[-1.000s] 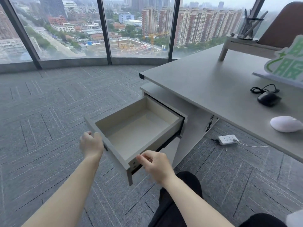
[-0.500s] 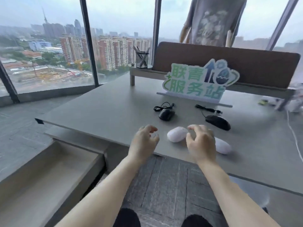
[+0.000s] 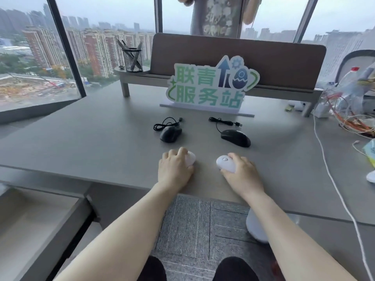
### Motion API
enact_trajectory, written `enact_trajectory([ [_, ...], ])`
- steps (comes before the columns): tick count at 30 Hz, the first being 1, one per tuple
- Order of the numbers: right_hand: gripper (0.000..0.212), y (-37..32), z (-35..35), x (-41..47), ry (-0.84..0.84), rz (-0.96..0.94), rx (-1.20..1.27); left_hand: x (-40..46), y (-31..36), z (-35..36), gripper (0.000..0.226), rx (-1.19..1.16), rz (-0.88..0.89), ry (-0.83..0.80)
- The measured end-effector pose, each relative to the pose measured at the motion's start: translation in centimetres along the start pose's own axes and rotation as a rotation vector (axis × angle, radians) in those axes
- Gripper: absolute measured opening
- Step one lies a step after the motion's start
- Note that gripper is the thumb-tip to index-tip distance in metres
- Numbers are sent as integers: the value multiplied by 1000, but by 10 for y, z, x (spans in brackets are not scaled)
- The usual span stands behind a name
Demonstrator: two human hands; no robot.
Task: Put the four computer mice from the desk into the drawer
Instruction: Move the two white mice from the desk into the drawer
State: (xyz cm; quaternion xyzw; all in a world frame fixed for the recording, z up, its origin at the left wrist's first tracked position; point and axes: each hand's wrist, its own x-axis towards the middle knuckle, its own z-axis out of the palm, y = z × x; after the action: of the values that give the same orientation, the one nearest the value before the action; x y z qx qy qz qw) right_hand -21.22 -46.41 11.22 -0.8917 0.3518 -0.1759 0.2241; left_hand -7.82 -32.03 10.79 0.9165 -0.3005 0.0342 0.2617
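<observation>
Hands on target: the left hand [image 3: 175, 170] covers one white mouse [image 3: 190, 158] at centre frame, fingers curled over it, and the right hand [image 3: 242, 173] wraps the back of the other white mouse [image 3: 224, 163] just to the right, wheel end poking out. Both grips look closed on the mice, though neither mouse is clear of the tabletop [image 3: 97, 138] as far as I can judge.

Above them in the frame sit two black wired mice, one left [image 3: 170, 133] and one right [image 3: 235, 137], each trailing a loose cable. The drawer [image 3: 40, 226] gapes open at the lower left, below the tabletop edge, with nothing visible in the part that shows.

Now the risks. The white shells look smooth and rounded, so a shallow pinch could let one squirt out on the swing down and left, and it is a long drop to the carpet. Both hands must head for the same drawer, so the right arm crosses the body and could bump the left or clip the tabletop edge. Later, those cables may snag on the sign [image 3: 211, 86] base or drag over the drawer lip. Also watch the white cord [image 3: 324, 151] running down the right side: a wide elbow could hook it.
</observation>
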Motion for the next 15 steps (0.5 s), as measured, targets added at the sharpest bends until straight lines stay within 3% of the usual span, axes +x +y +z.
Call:
enact_trajectory([
  [3,51,-29,-1,-11,69,-87,106,-19,-16,-22,47,-194,-77,111],
  [6,46,-89,8,-36,48,-290,216,-54,-59,-62,49,-308,-182,287],
  [11,43,-203,69,-99,-216,-597,375,-127,-174,-121,47,-367,-525,476],
  [15,34,-276,142,-143,-493,-639,353,-175,-259,-147,54,-373,-886,449],
])
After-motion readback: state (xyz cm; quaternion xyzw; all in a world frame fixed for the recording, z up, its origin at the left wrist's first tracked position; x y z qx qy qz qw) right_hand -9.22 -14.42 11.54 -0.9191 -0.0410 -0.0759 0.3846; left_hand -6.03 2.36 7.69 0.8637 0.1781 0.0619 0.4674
